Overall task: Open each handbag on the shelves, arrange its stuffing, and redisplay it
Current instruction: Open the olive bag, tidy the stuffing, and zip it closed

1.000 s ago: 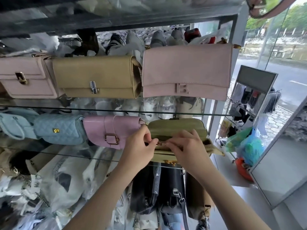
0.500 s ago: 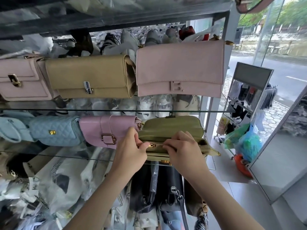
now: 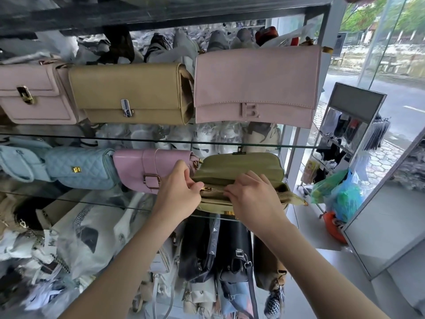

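Glass shelf carries an olive-green leather flap handbag, flap raised, just beside a pink buckled bag. Left hand pinches the gold zip at its end. Right hand, fingers curled, grips the handbag's zipped edge.

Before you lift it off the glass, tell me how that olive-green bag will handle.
Probably soft rather than stiff: the olive-green bag sags around its zip. Likely light: left hand and right hand manage it with pinches at the zip. It may slide on the glass shelf, and the loose zip tail could snag.
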